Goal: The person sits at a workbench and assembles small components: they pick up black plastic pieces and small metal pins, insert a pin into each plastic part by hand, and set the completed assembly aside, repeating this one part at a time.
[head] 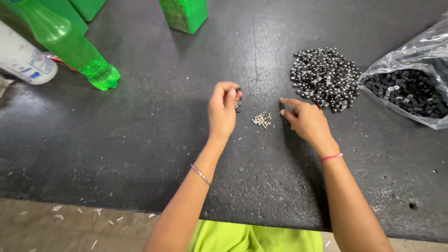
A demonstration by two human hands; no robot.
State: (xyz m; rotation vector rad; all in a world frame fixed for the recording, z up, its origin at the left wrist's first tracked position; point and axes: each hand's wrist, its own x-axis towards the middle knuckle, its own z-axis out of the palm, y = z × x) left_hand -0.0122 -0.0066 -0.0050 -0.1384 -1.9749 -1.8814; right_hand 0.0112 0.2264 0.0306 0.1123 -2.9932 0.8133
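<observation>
Head view: looking down at two bare forearms over a dark, speckled bench (pixel 140 140).
Left hand (pixel 223 109): raised just off the bench, grip pinched together on a small black part (pixel 238 105), held between thumb and fingertips; a thin silver bracelet (pixel 200 174) on the wrist.
Right hand (pixel 308 122): resting low on the bench, grip apart and empty, forefinger stretched toward the left hand; a pink band (pixel 330 157) on the wrist.
Between the two grips: a small heap of tiny pale metal pins (pixel 262 120) on the bench, just beside the right forefinger and close below the left grip.
Beyond the right grip: a loose heap of shiny black beads or caps (pixel 324 78), near the hand but not touching.
Further out from the right grip: a clear plastic bag of black parts (pixel 410 88), lying open-mouthed toward the heap.
Well away from the left grip: a green plastic bottle (pixel 70 44) lying tilted, a white cylinder (pixel 23 60) beside it, and a green block (pixel 184 15) at the far edge.
</observation>
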